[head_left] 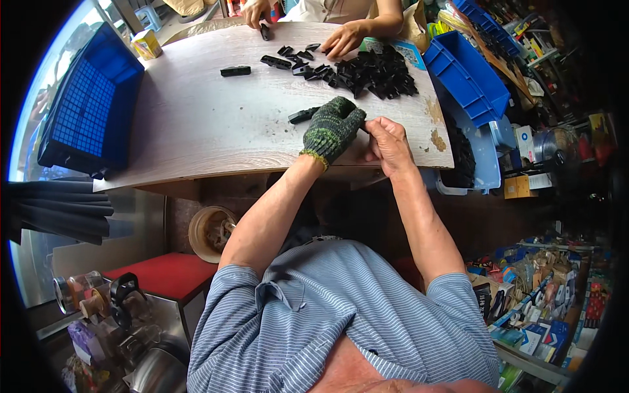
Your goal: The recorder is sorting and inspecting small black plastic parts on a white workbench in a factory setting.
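Note:
My left hand [334, 128], in a dark green and black knitted glove, is closed over the near part of the table. A black plastic piece [303, 115] shows at its left side; I cannot tell whether the glove grips it or only lies beside it. My right hand [391, 144] is bare, with thumb and forefinger pinched against the glove's right side. Whatever lies between those fingers is hidden. Beyond both hands spreads a heap of small black plastic pieces [377, 71]. Farther left lie separate, longer black pieces, one [235, 71] set apart from the others.
Across the table [196, 118], another person's hand [257, 12] holds a black piece; their other hand [347, 39] touches the heap's edge. A blue crate [98, 98] stands at left, near a yellow box [147, 44]. Blue bins [468, 78] stand right; a bucket [213, 232] sits below.

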The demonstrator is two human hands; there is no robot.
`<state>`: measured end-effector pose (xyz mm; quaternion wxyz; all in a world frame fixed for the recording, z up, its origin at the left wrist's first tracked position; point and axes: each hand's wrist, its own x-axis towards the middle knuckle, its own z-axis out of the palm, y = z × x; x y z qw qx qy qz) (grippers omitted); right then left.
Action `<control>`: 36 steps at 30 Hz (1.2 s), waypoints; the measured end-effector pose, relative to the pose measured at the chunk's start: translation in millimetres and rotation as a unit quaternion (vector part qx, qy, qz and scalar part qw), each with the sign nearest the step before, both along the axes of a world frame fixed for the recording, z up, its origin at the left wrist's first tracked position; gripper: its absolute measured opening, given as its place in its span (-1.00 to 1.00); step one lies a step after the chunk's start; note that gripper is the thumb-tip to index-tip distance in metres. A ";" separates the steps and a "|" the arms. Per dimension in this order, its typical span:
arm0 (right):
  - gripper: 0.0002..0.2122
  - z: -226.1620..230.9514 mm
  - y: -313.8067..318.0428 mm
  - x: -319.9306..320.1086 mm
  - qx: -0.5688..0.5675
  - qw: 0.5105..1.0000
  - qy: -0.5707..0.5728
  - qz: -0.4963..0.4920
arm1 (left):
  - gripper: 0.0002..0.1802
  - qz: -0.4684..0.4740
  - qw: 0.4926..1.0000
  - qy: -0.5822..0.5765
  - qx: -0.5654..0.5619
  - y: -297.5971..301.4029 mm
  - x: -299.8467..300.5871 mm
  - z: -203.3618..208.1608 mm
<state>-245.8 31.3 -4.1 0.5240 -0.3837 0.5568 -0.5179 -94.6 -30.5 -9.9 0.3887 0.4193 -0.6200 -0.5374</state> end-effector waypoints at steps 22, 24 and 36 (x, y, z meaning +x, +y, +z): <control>-0.71 12.6 8.3 29.5 -0.025 0.993 -0.012 -0.111 | -0.78 0.172 0.806 -0.441 -0.355 3.0 80.9 9.6; -0.69 14.1 9.6 30.3 -0.027 0.991 -0.025 -0.132 | -0.84 0.107 0.840 -0.372 -0.380 5.8 76.2 9.3; -0.70 4.9 10.7 26.7 -0.073 0.983 -0.010 -0.169 | -0.80 -0.033 0.967 -0.052 -0.247 35.8 23.9 -5.1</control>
